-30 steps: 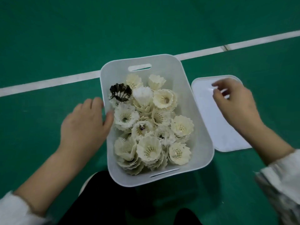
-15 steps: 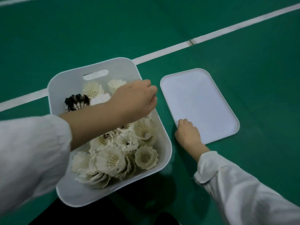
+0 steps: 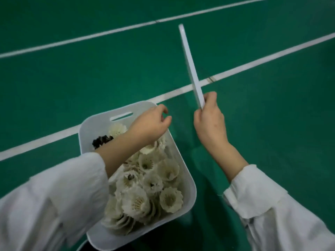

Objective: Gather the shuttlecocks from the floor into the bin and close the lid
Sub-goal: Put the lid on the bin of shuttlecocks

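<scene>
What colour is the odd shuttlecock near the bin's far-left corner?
The odd shuttlecock is black; the head view shows it best.

There is one white bin [image 3: 90, 131], one white lid [image 3: 190, 64], one black shuttlecock [image 3: 101, 141], roughly a dozen white shuttlecocks [image 3: 170, 199] piled too closely for an exact count, two hands, a left hand [image 3: 150, 124] and a right hand [image 3: 210, 120], and two white court lines [image 3: 90, 36].

Seen from the wearer's head through one wide-angle lens, facing forward and steeply down at the green floor [image 3: 72, 78]. Close in: bin [image 3: 94, 131] at lower centre, lid [image 3: 191, 66] edge-on above, left hand [image 3: 150, 124] and right hand [image 3: 210, 122] reaching in from the bottom corners.
</scene>
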The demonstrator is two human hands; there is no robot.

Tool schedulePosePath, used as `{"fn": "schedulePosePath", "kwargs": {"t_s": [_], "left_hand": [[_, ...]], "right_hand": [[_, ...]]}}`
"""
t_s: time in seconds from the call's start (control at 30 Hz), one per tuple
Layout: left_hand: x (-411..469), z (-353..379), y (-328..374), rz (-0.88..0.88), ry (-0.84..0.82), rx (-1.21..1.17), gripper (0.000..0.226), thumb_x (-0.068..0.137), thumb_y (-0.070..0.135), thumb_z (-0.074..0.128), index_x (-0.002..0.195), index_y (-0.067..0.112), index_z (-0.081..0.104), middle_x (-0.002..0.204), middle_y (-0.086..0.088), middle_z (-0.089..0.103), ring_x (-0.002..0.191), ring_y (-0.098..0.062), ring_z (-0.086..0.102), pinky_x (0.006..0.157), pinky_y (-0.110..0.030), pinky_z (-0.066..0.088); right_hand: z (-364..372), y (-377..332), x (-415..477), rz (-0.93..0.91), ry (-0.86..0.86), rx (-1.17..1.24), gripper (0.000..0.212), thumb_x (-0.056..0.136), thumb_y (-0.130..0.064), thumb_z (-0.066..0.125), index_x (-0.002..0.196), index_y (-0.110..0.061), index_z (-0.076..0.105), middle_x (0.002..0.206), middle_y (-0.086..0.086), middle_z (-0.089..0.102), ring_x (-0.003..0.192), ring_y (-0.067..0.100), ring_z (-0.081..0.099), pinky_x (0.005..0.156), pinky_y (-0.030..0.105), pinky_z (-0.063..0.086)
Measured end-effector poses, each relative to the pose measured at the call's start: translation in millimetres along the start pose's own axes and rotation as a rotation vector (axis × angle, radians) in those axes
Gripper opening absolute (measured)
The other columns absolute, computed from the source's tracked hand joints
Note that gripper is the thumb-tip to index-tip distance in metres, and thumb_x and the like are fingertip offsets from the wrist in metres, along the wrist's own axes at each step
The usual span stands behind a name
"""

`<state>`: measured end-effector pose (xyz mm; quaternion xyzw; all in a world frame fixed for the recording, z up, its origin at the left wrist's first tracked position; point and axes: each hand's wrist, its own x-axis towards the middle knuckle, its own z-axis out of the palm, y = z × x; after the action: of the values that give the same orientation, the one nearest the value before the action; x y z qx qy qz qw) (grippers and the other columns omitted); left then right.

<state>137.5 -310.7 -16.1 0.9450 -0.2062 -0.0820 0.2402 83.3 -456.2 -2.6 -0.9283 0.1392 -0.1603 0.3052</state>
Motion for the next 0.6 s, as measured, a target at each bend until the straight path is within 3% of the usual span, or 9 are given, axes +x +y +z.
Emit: {"fn": "schedulePosePath", "kwargs": {"t_s": [0.1,0.17,0.27,0.33,0.37,0.43,0.5,0.6], "left_hand": [[11.8,-23.6,-12.9,-0.252,0.031,-0.199,0.049,0.095,0.041,0.037,0.134,0.011,0.04,0.11,-0.007,0.059,0.099,-0.024,0.054,0.081,-0.029,0.039],[15.8,-39.3,-28.6,-0.415,0.048,-0.362,0.059,0.094,0.048,0.034,0.138,0.009,0.035,0.132,-0.014,0.05,0.118,-0.029,0.05,0.098,-0.033,0.038],[9.2,-66.7,-48.4,-0.559,0.127,-0.503,0.066,0.094,0.052,0.028,0.144,0.008,0.026,0.149,-0.013,0.032,0.134,-0.03,0.034,0.11,-0.04,0.027],[-0.4,-82.3,-64.5,-0.623,0.189,-0.547,0.069,0.094,0.054,0.026,0.145,0.007,0.024,0.151,-0.012,0.027,0.137,-0.03,0.028,0.11,-0.042,0.022],[-5.6,-88.2,-72.5,-0.652,0.202,-0.557,0.071,0.093,0.055,0.025,0.144,0.005,0.026,0.15,-0.014,0.029,0.136,-0.032,0.03,0.111,-0.043,0.024],[-18.0,-97.0,-85.5,-0.688,0.222,-0.569,0.076,0.09,0.059,0.025,0.136,0.0,0.037,0.14,-0.021,0.043,0.125,-0.038,0.043,0.104,-0.044,0.033],[-34.1,-100.6,-94.6,-0.674,0.273,-0.602,0.068,0.091,0.055,0.029,0.125,-0.001,0.049,0.123,-0.018,0.056,0.111,-0.035,0.053,0.09,-0.036,0.04],[-71.0,-100.7,-105.3,-0.587,0.377,-0.646,0.045,0.094,0.044,0.037,0.104,0.004,0.055,0.101,-0.009,0.059,0.091,-0.027,0.054,0.075,-0.034,0.042]], "right_hand": [[-19.2,-57.9,3.6,-0.119,0.016,0.205,0.027,0.093,-0.004,0.036,0.12,-0.005,0.035,0.094,0.021,0.06,0.074,0.041,0.056,0.055,0.034,0.031],[-27.1,-90.3,-0.6,-0.175,0.004,0.343,0.037,0.094,-0.005,0.037,0.131,-0.011,0.032,0.094,0.012,0.057,0.075,0.035,0.056,0.057,0.037,0.036],[-35.6,-121.7,-11.2,-0.181,-0.045,0.569,0.051,0.095,-0.007,0.04,0.142,-0.019,0.024,0.116,0.005,0.055,0.086,0.018,0.057,0.073,0.029,0.046],[-37.8,-129.0,-13.3,-0.145,-0.03,0.721,0.054,0.094,-0.002,0.042,0.143,-0.015,0.025,0.133,-0.006,0.048,0.101,-0.004,0.053,0.087,0.012,0.044],[-39.2,-130.2,-12.1,-0.095,-0.022,0.815,0.054,0.092,0.0,0.042,0.142,-0.013,0.029,0.137,-0.007,0.045,0.112,-0.005,0.049,0.094,0.009,0.04],[-43.0,-132.5,-10.9,0.031,-0.075,1.054,0.051,0.088,0.006,0.043,0.135,-0.014,0.04,0.133,0.002,0.052,0.115,0.011,0.054,0.097,0.022,0.045],[-43.9,-129.8,-13.7,0.147,-0.161,1.211,0.048,0.086,0.009,0.042,0.124,-0.019,0.049,0.118,0.008,0.062,0.096,0.021,0.063,0.085,0.031,0.053],[-37.0,-113.9,-28.9,0.22,-0.19,1.18,0.043,0.085,0.007,0.044,0.117,-0.02,0.055,0.102,0.006,0.067,0.082,0.02,0.064,0.073,0.03,0.055]]}}
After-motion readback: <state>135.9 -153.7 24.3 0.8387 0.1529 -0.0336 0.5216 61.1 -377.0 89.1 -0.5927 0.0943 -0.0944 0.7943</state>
